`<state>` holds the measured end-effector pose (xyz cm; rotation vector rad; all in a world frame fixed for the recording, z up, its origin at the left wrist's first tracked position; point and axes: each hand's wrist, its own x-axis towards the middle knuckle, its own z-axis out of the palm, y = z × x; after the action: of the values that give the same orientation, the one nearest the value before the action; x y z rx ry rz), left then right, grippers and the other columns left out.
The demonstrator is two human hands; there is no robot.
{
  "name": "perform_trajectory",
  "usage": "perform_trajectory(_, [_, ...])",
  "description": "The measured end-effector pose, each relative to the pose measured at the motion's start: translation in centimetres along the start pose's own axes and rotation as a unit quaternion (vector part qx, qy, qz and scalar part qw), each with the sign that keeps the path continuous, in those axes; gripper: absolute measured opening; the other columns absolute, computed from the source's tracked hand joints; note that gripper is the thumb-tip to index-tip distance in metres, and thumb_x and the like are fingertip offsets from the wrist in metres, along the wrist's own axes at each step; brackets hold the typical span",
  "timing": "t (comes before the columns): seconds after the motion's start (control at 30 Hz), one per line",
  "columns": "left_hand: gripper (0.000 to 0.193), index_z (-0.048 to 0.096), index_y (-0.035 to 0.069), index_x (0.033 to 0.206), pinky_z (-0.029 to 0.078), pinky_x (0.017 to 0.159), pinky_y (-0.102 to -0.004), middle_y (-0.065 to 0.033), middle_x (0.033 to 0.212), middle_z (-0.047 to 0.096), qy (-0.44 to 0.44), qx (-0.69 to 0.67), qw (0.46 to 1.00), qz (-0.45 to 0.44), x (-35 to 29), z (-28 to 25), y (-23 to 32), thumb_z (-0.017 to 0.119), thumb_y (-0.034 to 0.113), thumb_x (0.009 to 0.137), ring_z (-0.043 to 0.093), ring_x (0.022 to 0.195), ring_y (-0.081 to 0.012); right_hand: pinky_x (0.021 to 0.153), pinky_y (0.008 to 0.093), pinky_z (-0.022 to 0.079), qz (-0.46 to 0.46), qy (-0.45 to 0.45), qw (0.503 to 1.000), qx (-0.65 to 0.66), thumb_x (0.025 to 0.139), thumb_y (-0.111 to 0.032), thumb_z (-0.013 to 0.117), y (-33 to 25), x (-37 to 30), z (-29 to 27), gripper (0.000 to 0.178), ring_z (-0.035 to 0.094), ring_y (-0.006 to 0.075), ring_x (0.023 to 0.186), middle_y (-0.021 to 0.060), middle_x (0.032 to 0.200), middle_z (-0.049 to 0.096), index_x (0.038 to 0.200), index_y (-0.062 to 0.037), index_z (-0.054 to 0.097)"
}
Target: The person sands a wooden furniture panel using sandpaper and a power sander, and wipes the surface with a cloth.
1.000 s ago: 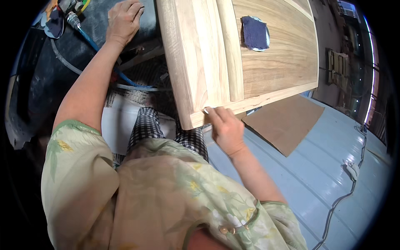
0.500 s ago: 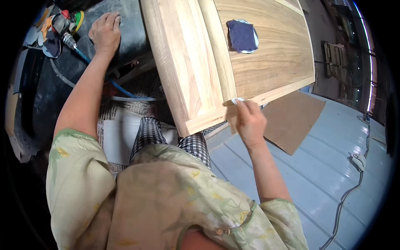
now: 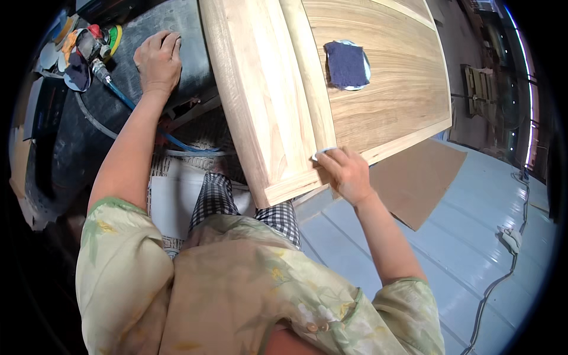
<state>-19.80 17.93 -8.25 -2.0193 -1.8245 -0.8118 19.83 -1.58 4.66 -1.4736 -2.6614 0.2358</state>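
Note:
A pale wooden panel door (image 3: 263,100), with a frame, a rounded moulding and an inset panel, lies in front of me. My right hand (image 3: 348,173) presses a thin, pale sanding sheet (image 3: 323,152) against the lower end of the moulding, near the corner joint. Most of the sheet is hidden under its fingers. On the inset panel lies a dark blue square pad (image 3: 345,64) on top of a pale round disc (image 3: 367,70). To the left, my left hand (image 3: 158,66) leans on a dark bench surface (image 3: 192,29), fingers curled, with nothing visible in it.
At the far left of the bench are an air sander (image 3: 94,47) with a blue hose (image 3: 121,97) and several discs. A brown cardboard sheet (image 3: 414,183) lies on the bluish ribbed floor (image 3: 331,231) at right. A cable (image 3: 500,275) with a white box runs along it.
My right hand has slid slightly left along the moulding's lower end with the sheet. The whole view has shifted a little; my left hand stays on the bench.

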Motion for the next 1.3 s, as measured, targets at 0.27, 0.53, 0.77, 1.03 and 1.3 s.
perform_trajectory(0.27, [0.017, 0.071, 0.02, 0.104, 0.041, 0.094, -0.0405, 0.0032, 0.11, 0.065, 0.003, -0.014, 1.0, 0.006, 0.2, 0.1, -0.7, 0.062, 0.026, 0.09, 0.059, 0.109, -0.0217, 0.062, 0.0329, 0.052, -0.001, -0.015, 0.998, 0.062, 0.071, -0.011, 0.072, 1.2, 0.1, -0.6, 0.03, 0.062, 0.0195, 0.081, -0.0032, 0.093, 0.066, 0.099, -0.0198, 0.071])
perform_trajectory(0.53, [0.018, 0.071, 0.021, 0.105, 0.039, 0.096, -0.0413, 0.0029, 0.112, 0.065, -0.001, -0.027, 1.0, -0.006, 0.1, 0.5, -1.0, 0.061, 0.027, 0.091, 0.058, 0.109, -0.0216, 0.063, 0.0359, 0.052, 0.046, 0.026, 0.995, 0.079, 0.07, -0.01, 0.073, 1.3, 1.1, 1.3, 0.035, 0.063, 0.0244, 0.084, 0.0009, 0.093, 0.066, 0.104, -0.0175, 0.072])
perform_trajectory(0.77, [0.032, 0.063, 0.02, 0.122, 0.036, 0.101, -0.0433, -0.0004, 0.12, 0.062, 0.024, -0.013, 0.997, -0.074, 0.4, 0.9, -1.0, 0.057, 0.033, 0.094, 0.055, 0.117, -0.0247, 0.061, 0.037, 0.053, 0.156, 0.025, 0.986, 0.061, 0.079, -0.006, 0.07, -1.8, -1.4, 0.1, 0.025, 0.064, 0.0258, 0.079, 0.0055, 0.088, 0.065, 0.103, -0.0116, 0.069])
perform_trajectory(1.03, [0.046, 0.056, 0.007, 0.128, 0.036, 0.101, -0.0451, -0.016, 0.124, 0.058, 0.068, -0.16, 0.984, 0.038, 0.2, -5.4, 5.6, 0.067, 0.019, 0.085, 0.053, 0.117, -0.0355, 0.084, 0.0292, 0.048, 0.391, 0.121, 0.812, 0.415, 0.092, -0.014, 0.066, -4.6, -3.9, -0.2, 0.018, 0.06, 0.0171, 0.09, 0.0066, 0.092, 0.066, 0.106, -0.0021, 0.069])
perform_trajectory(1.3, [0.033, 0.054, 0.003, 0.121, 0.049, 0.081, -0.0249, -0.0025, 0.093, 0.063, -0.536, -0.658, 0.494, -0.19, -7.3, -16.6, 20.2, 0.067, 0.014, 0.093, 0.06, 0.088, -0.0087, 0.078, 0.0232, 0.047, 0.41, 0.177, 0.579, 0.682, 0.097, -0.016, 0.063, -7.5, -1.9, -2.2, 0.027, 0.057, 0.0068, 0.084, 0.0026, 0.096, 0.064, 0.116, 0.0022, 0.06])
